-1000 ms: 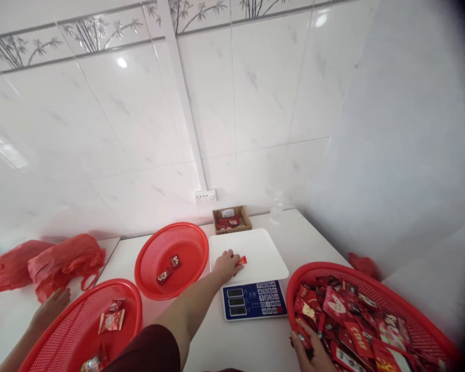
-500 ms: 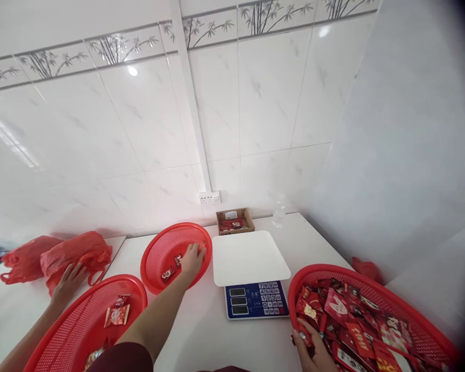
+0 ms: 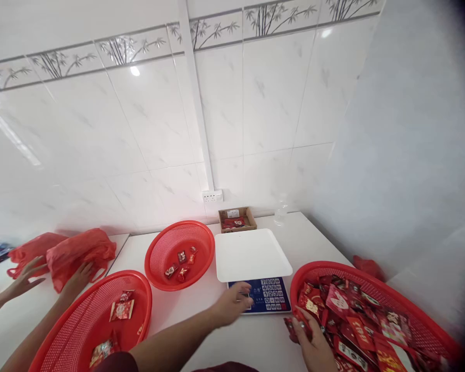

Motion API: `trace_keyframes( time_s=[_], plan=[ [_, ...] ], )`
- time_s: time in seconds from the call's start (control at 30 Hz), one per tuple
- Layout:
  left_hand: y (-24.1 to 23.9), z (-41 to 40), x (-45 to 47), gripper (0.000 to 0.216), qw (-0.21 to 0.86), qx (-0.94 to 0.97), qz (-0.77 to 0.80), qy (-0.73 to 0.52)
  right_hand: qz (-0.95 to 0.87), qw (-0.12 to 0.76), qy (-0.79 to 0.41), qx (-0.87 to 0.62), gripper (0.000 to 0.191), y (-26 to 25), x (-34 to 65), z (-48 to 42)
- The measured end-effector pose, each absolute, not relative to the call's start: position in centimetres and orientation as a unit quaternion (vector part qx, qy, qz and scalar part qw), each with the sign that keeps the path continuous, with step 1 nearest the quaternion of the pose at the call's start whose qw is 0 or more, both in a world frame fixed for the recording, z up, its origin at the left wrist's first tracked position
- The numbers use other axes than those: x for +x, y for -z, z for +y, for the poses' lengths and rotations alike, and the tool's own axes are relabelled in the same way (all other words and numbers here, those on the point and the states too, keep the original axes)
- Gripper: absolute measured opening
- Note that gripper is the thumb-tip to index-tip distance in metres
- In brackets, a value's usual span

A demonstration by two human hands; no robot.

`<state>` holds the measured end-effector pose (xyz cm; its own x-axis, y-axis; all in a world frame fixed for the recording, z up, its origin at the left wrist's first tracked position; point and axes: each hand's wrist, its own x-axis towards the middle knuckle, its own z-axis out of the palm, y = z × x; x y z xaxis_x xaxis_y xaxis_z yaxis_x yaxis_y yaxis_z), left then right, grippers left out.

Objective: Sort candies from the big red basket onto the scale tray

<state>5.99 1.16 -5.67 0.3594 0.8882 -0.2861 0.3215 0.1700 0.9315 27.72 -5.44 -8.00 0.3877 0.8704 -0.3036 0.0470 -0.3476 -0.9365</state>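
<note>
My left hand (image 3: pixel 231 305) hovers over the left side of the kitchen scale's blue keypad (image 3: pixel 272 295). Its fingers are apart and nothing shows between them. My right hand (image 3: pixel 313 345) is closed on red-wrapped candies (image 3: pixel 290 330) at the left rim of the large right basket (image 3: pixel 318 266), which is heaped with red packets and candies. The white scale pan (image 3: pixel 251 253) is bare. Behind my left arm, a round red basket (image 3: pixel 158 243) has several small candies (image 3: pixel 183 273) in it. A nearer red basket (image 3: pixel 58 338) holds a few wrapped pieces (image 3: pixel 122 310).
At the left, another person's hands (image 3: pixel 75 284) are at red plastic bags (image 3: pixel 79 253). A small cardboard box (image 3: pixel 251 219) with red packets and a clear plastic bottle (image 3: pixel 281 209) stand by the tiled wall. A red bag (image 3: pixel 368 268) lies beyond the right basket.
My left hand has come out of the round basket and moved right to the scale. More candies now show in that basket. My right hand has lifted candies slightly at the rim.
</note>
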Motion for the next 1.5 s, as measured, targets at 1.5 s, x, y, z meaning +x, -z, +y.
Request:
trace_keyframes(
  time_s=[1.5],
  plan=[
    [3.1,3.7,4.6,0.023,0.812,0.117,0.492,-0.290,-0.321,0.389,-0.111,-0.856,0.046,7.9,42.0,-7.7]
  ],
)
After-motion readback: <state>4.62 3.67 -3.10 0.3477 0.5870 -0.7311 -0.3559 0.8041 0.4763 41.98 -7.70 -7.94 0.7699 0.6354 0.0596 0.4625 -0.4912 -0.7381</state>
